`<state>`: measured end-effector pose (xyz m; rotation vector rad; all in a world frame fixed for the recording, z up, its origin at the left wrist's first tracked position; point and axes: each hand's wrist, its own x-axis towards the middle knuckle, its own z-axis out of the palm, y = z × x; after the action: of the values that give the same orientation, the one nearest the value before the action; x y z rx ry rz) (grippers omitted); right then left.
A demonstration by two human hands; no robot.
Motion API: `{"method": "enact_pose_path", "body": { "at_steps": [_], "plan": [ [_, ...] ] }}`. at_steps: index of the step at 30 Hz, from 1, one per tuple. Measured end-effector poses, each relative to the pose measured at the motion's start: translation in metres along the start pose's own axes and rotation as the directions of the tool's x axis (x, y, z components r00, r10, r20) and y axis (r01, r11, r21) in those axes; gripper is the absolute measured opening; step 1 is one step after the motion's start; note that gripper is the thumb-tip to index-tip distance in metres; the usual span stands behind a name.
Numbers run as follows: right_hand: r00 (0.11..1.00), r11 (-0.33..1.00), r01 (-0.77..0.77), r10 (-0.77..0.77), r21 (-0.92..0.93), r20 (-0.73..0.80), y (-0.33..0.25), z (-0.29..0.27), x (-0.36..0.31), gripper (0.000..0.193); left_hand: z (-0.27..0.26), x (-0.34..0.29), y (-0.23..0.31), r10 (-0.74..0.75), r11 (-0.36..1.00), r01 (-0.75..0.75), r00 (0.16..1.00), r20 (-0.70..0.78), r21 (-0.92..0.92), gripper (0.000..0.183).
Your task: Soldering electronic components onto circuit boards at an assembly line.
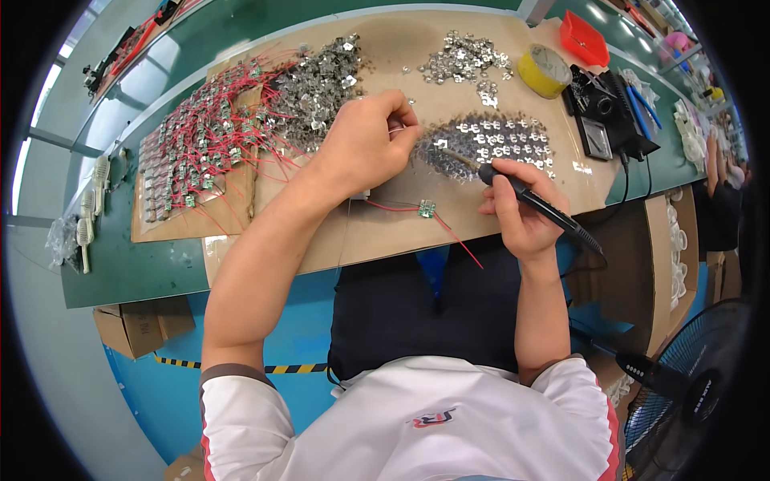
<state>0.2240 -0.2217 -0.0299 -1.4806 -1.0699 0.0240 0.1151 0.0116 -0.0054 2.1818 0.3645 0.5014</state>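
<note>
My right hand (pixel 525 204) is closed around the black handle of a soldering iron (pixel 536 204), whose tip points up and left toward small metal clips (pixel 509 144) set out in rows. Across from it, my left hand (pixel 370 140) is closed in a pinch, with a thin silvery wire (pixel 395 128) showing at the fingers. One clip (pixel 440 144) lies near the iron's tip, to the right of my left fingers. Between my wrists, at the cardboard's near side, is a small green circuit board (pixel 427 208) with red wires. My left palm is hidden.
Left lie many circuit boards with red wires (pixel 188 152). Loose metal pieces (pixel 321 84) are heaped beside them, with another pile (pixel 465 58) farther back. At right stand a yellow tape roll (pixel 545 70), a red tray (pixel 584 38), a black soldering station (pixel 605 112) and a fan (pixel 682 393).
</note>
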Motion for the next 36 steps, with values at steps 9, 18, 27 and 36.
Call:
{"method": "enact_pose_path", "body": {
  "at_steps": [9,18,27,36],
  "plan": [
    [0.989,0.959,0.147,-0.139,-0.242,0.050,0.002,-0.002,0.012,0.018,0.007,0.001,0.002,0.097,0.986,-0.096,0.995,-0.001,0.133,0.010],
    [0.968,0.930,0.243,-0.249,-0.277,0.013,0.002,0.000,0.015,0.019,0.011,-0.001,0.000,0.105,0.969,-0.108,0.994,0.024,0.221,0.009],
    [0.967,0.949,0.243,-0.252,-0.204,-0.024,0.001,-0.002,0.013,0.022,0.012,-0.001,0.004,0.055,0.982,-0.061,0.998,0.037,0.180,0.007],
    [0.971,0.947,0.229,-0.237,-0.223,-0.009,0.002,0.005,0.015,0.020,0.007,-0.004,0.001,0.059,0.962,-0.062,0.998,0.018,0.267,0.009]
  ]
}}
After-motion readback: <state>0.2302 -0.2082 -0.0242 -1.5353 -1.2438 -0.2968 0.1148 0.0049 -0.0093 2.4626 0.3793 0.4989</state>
